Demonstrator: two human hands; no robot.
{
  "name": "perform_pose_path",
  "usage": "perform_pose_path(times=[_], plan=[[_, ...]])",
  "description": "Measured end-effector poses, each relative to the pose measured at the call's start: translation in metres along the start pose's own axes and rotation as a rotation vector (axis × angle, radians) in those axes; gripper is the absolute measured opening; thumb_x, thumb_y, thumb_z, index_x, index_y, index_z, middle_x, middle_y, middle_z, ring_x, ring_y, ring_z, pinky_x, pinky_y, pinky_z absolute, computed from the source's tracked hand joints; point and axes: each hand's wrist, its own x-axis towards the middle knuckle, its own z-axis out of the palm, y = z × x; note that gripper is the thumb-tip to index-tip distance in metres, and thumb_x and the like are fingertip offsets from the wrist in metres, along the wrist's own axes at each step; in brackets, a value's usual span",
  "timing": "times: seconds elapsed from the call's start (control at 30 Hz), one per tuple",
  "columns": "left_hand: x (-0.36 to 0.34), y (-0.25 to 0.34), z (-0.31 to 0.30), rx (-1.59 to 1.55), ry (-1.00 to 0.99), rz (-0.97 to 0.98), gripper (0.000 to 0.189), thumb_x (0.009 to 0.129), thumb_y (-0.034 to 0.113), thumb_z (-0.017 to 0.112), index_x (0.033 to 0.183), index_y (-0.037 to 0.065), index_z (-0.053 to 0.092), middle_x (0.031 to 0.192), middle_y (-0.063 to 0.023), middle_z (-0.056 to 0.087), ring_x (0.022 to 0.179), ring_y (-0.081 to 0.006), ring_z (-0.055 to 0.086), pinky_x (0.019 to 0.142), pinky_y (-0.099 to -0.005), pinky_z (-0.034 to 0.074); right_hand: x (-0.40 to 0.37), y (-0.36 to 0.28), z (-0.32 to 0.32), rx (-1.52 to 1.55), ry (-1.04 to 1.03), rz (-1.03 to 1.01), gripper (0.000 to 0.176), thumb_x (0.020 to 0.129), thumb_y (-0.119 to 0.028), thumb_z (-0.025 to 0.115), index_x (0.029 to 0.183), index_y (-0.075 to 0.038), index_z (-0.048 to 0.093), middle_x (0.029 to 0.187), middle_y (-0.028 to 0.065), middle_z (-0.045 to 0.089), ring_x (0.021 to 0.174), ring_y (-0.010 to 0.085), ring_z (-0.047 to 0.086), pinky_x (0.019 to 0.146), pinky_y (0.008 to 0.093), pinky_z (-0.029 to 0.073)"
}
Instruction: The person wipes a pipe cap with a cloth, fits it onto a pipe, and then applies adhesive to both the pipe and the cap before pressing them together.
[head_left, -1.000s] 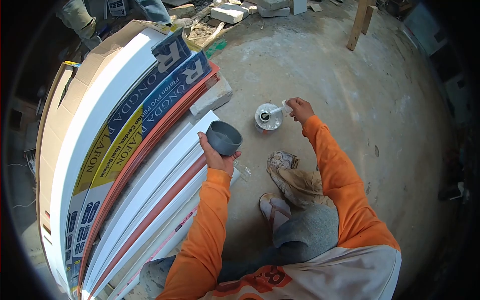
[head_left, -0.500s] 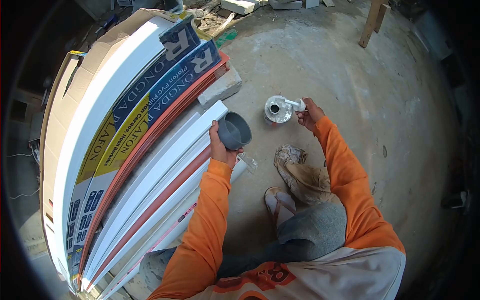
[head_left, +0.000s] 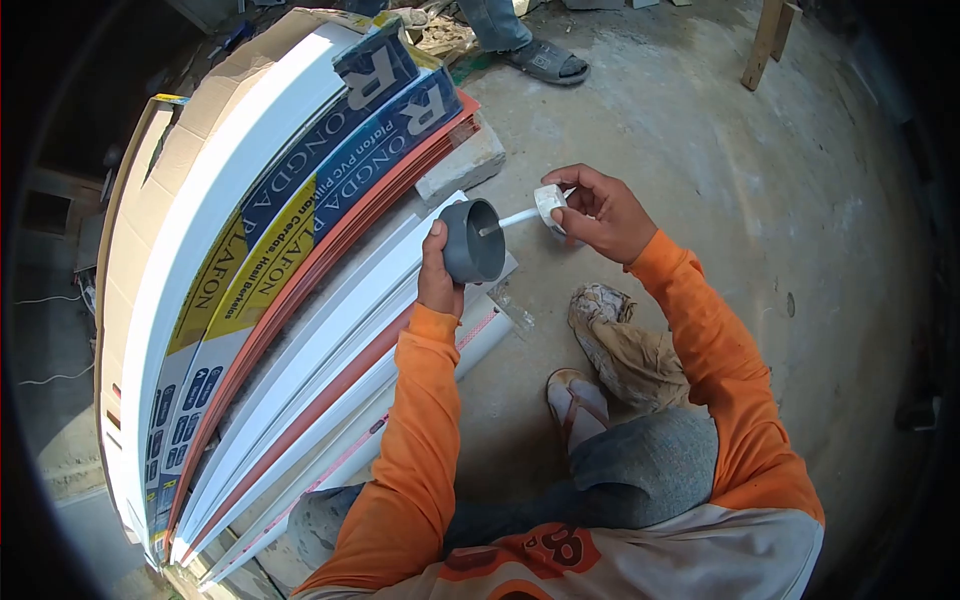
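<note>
Head-worn view, forward and down over the hands

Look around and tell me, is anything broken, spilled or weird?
Yes, the cardboard on the left looks torn: its far end has a ragged, dark gap. The floor has pale smudges, perhaps old stains. I can't see any fresh spill.

The left of the frame is filled by long panels, with a block set beside their upper end. Near the centre, an applicator is extended into a fitting; a sandal is seen at the top, a post at upper right.
</note>
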Motion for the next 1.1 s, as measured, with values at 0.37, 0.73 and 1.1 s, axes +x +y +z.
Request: perform_pose_path(times=[0.37, 0.73, 1.1], plan=[[-0.009, 0.02, 0.007, 0.072, -0.092, 0.135, 0.073, 0.086, 0.055, 0.051, 0.141, 0.008, 0.037, 0.12, -0.0119, 0.057, 0.098, -0.0217, 0.064, 0.081, -0.0343, 0.055, -0.002, -0.005, 0.03, -0.571, 0.044, -0.399, 0.041, 0.074, -0.009, 0.071, 0.113, -0.007, 0.06, 0.096, 0.0086, 0.056, 0.075, 0.0176, 0.058, 0.068, 0.0284, 0.05], [-0.01, 0.024, 0.005, 0.084, -0.146, 0.168, 0.078, 0.08, 0.043, 0.055, 0.144, 0.007, 0.03, 0.126, -0.0144, 0.052, 0.111, -0.0252, 0.058, 0.088, -0.0397, 0.054, -0.003, -0.009, 0.027, -0.539, -0.107, -0.231, 0.041, 0.076, -0.014, 0.07, 0.115, -0.007, 0.059, 0.1, 0.0127, 0.054, 0.079, 0.0216, 0.059, 0.071, 0.0319, 0.052], [-0.015, 0.028, 0.007, 0.035, -0.133, 0.157, 0.079, 0.078, 0.039, 0.056, 0.145, 0.008, 0.028, 0.129, -0.0161, 0.05, 0.112, -0.0278, 0.058, 0.093, -0.0444, 0.052, -0.003, -0.01, 0.024, -0.56, -0.013, -0.277, 0.039, 0.075, -0.008, 0.07, 0.113, -0.008, 0.062, 0.094, 0.0079, 0.054, 0.073, 0.0166, 0.058, 0.067, 0.0282, 0.05]])
